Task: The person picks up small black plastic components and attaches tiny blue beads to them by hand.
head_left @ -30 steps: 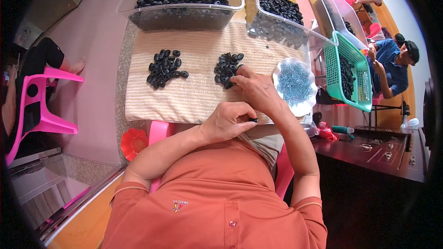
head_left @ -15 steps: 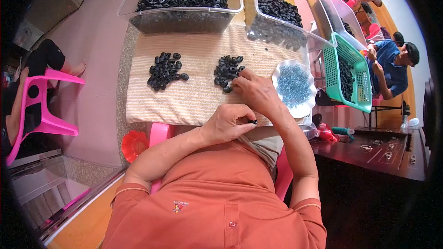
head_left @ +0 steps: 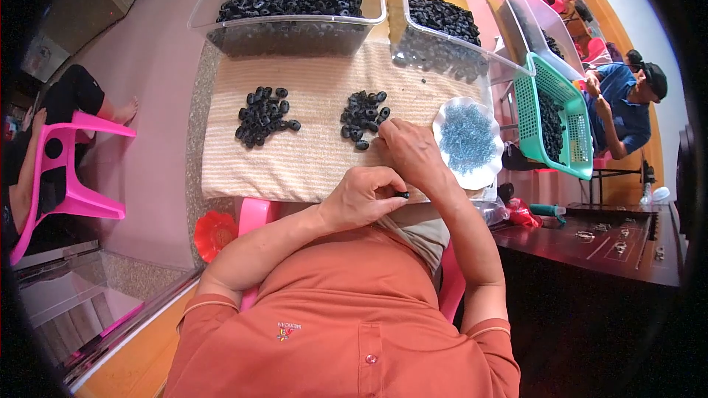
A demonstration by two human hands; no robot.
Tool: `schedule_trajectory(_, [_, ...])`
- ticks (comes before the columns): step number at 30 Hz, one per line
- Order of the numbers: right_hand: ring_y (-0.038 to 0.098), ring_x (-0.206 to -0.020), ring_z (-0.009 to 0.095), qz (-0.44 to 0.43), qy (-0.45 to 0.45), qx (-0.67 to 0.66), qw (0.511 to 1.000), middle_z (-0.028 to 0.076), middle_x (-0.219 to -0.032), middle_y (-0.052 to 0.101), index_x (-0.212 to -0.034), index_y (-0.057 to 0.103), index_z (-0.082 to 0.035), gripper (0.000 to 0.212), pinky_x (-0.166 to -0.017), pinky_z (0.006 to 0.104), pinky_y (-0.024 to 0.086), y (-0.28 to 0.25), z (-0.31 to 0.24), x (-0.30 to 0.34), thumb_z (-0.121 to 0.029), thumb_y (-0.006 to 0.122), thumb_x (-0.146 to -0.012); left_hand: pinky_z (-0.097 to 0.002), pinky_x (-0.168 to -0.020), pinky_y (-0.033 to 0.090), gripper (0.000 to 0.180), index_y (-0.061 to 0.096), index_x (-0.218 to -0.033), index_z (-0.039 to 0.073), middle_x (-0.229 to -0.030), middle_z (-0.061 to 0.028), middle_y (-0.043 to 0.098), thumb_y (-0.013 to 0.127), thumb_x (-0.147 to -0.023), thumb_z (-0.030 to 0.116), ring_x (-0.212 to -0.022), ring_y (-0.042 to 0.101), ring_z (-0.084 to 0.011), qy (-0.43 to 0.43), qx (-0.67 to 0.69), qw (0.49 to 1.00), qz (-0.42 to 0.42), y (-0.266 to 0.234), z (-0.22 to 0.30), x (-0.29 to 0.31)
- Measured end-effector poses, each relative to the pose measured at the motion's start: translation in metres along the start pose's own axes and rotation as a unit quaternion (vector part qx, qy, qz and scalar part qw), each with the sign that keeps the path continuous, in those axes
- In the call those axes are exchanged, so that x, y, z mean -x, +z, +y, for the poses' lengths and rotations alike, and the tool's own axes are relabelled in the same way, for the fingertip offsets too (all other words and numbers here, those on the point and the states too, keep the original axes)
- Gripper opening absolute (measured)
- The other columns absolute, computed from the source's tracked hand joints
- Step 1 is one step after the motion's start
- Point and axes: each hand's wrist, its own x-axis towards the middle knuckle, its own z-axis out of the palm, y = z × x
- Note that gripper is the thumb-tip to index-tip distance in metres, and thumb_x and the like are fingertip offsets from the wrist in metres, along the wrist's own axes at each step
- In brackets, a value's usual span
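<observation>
My left hand (head_left: 363, 195) is closed at the table's near edge, pinching a small black ring-like piece (head_left: 403, 194) between thumb and fingertips. My right hand (head_left: 410, 149) is just beyond it, fingers curled down and together; whatever is in them is hidden. It sits at the right side of a small pile of black oval pieces (head_left: 360, 116), which have holes. A second pile of the same pieces (head_left: 259, 119) lies farther left on the striped cloth (head_left: 310, 169). Right of my right hand, a white scalloped dish (head_left: 483, 175) holds many tiny clear-blue bits (head_left: 468, 136).
Two clear plastic bins (head_left: 295, 21) (head_left: 472, 50) full of black pieces stand at the table's far side. A green basket (head_left: 542, 133) with more is at the right, near a person in blue (head_left: 623, 110). A pink chair (head_left: 70, 177) and another seated person are at left.
My right hand has shifted slightly right and nearer, away from the pile's edge. My left hand keeps its pinch on the black piece, almost unmoved.
</observation>
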Motion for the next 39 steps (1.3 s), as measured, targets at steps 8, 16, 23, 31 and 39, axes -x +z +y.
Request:
schedule_trajectory(8, [0.068, -0.083, 0.04, 0.052, 0.01, -0.071, 0.996, 0.018, -0.09, 0.067, -0.104, 0.068, -0.002, 0.018, -0.073, 0.0485, 0.053, -0.002, -0.003, 0.003, -0.012, 0.069, -0.088, -0.029, -0.065, 0.055, 0.014, 0.072, -0.096, 0.0, -0.08, -0.0097, 0.072, 0.08, -0.085, 0.005, -0.072, 0.069, -0.0131, -0.01, -0.004, 1.0, 0.002, 0.0, -0.003, 0.001])
schedule_trajectory(16, [0.069, -0.089, 0.039, 0.096, 0.043, -0.21, 0.972, 0.018, -0.098, 0.07, -0.11, 0.069, -0.005, 0.021, -0.078, 0.0454, 0.055, -0.01, 0.005, 0.025, -0.006, 0.07, -0.088, -0.0281, -0.069, 0.056, 0.014, 0.072, -0.099, -0.001, -0.085, -0.0068, 0.073, 0.078, -0.088, 0.004, -0.077, 0.068, -0.0102, -0.081, 0.056, 0.995, 0.028, 0.0, 0.003, 0.001])
schedule_trajectory(23, [0.061, -0.083, 0.007, 0.131, 0.12, -0.443, 0.879, 0.001, -0.091, 0.069, -0.101, 0.07, 0.001, 0.011, -0.072, 0.0233, 0.051, -0.001, 0.01, 0.053, 0.004, 0.075, -0.091, -0.0246, -0.073, 0.055, 0.012, 0.074, -0.101, 0.001, -0.09, -0.0023, 0.074, 0.078, -0.091, 0.005, -0.083, 0.066, -0.0063, -0.137, 0.096, 0.983, 0.079, -0.001, -0.003, 0.0])
schedule_trajectory(31, [0.065, -0.082, 0.011, 0.172, 0.094, -0.493, 0.848, 0.005, -0.091, 0.071, -0.1, 0.073, 0.001, 0.012, -0.073, 0.0247, 0.052, 0.004, -0.006, 0.07, 0.003, 0.077, -0.089, -0.0252, -0.076, 0.055, 0.016, 0.075, -0.106, 0.0, -0.094, -0.0041, 0.076, 0.078, -0.091, 0.006, -0.085, 0.068, -0.0077, -0.13, 0.098, 0.981, 0.102, 0.002, -0.013, 0.0])
schedule_trajectory(39, [0.067, -0.094, 0.017, 0.177, 0.065, -0.491, 0.851, 0.011, -0.101, 0.072, -0.103, 0.073, 0.004, 0.016, -0.08, 0.0269, 0.053, 0.008, -0.006, 0.075, 0.009, 0.074, -0.089, -0.0267, -0.077, 0.057, 0.017, 0.075, -0.107, -0.001, -0.096, -0.0073, 0.076, 0.077, -0.091, 0.004, -0.087, 0.07, -0.0103, -0.129, 0.067, 0.984, 0.099, 0.0, -0.01, 0.0])
